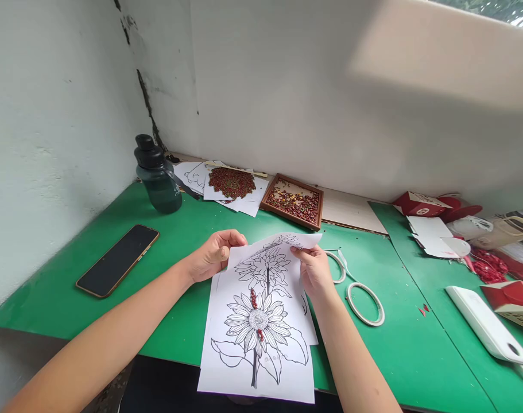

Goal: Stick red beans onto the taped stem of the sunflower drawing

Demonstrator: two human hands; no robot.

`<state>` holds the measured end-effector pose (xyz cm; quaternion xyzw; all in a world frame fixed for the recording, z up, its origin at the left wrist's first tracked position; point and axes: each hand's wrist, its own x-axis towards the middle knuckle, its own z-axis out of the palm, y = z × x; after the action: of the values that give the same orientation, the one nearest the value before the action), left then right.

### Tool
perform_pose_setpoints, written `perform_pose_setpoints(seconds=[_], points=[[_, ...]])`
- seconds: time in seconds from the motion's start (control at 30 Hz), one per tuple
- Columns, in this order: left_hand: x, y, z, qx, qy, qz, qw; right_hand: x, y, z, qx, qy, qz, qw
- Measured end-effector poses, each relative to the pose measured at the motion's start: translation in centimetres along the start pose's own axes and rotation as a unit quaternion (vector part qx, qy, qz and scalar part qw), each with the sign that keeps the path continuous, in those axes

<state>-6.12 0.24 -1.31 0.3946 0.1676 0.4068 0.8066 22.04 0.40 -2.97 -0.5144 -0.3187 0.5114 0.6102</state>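
A white paper sheet [220, 376] with a black line drawing of sunflowers is held up over the table's front edge, tilted, its top edge curling. Dark red beans [253, 298] sit on some petals of the lower flower, above and below its centre. A second sheet [315, 332] shows behind it at the right. My right hand [315, 269] pinches the upper right edge, thumb in front. My left hand [213, 255] is curled at the upper left edge, its fingertips partly behind the paper. Rolls of white tape [365, 304] lie beside my right hand.
A wooden tray [267, 209] of mixed beans and a bean-covered sheet [232, 182] lie at the back. A dark bottle [158, 178] and a phone [117, 261] are at left. On the right are a white device [487, 324] and red boxes [420, 203] on the green table [179, 235].
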Motion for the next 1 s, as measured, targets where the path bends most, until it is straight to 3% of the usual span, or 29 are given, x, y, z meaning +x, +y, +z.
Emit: perform_pose_setpoints(seconds=[0.77, 0.9, 1.0], points=[[0.09, 0.05, 0.39, -0.005, -0.007, -0.003, 1.0, -0.16, -0.29, 0.13, -0.019, -0.013, -0.001, 1.0], [0.14, 0.17, 0.51, -0.003, 0.02, -0.011, 1.0, -0.11, -0.15, 0.01, -0.021, -0.013, -0.002, 1.0], [0.37, 0.29, 0.84, 0.012, 0.073, -0.014, 0.997, -0.19, 0.2, 0.01, -0.037, -0.01, -0.028, 0.999]])
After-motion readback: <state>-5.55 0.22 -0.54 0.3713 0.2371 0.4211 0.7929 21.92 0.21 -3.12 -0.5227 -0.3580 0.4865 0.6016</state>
